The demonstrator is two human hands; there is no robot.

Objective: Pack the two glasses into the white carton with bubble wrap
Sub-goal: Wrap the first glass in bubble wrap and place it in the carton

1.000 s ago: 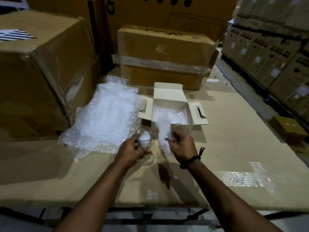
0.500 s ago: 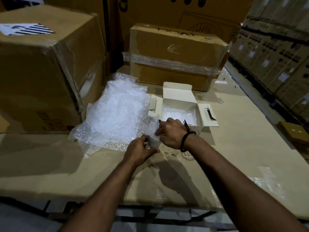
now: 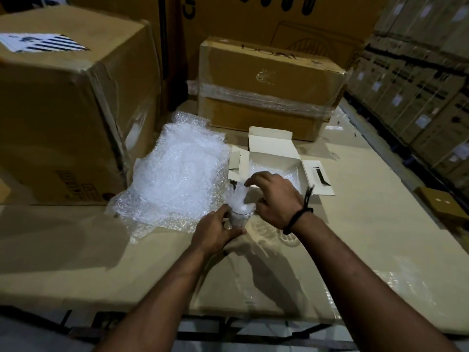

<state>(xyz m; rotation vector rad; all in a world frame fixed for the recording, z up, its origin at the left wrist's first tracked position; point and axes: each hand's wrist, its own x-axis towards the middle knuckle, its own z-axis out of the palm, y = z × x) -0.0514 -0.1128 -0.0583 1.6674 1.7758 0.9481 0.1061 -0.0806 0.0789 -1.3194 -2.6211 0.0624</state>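
My left hand (image 3: 218,232) grips a clear glass (image 3: 238,219) standing on the cardboard-covered table. A strip of bubble wrap (image 3: 238,199) sticks up out of the glass. My right hand (image 3: 275,199) is curled over the top of that strip, fingers pinching it. The second glass (image 3: 288,237) shows only faintly under my right wrist. Just behind my hands the white carton (image 3: 269,141) lies open, flaps spread, with bubble wrap lining its floor (image 3: 291,175).
A loose heap of bubble wrap (image 3: 177,179) lies left of the carton. Large brown boxes stand at the left (image 3: 63,110) and behind (image 3: 266,85). Stacked cartons (image 3: 418,85) line the right side. A small brown box (image 3: 441,204) sits off the table's right edge.
My right hand carried the bubble wrap strip leftward from in front of the carton to the glass in my left hand, and now covers the second glass.
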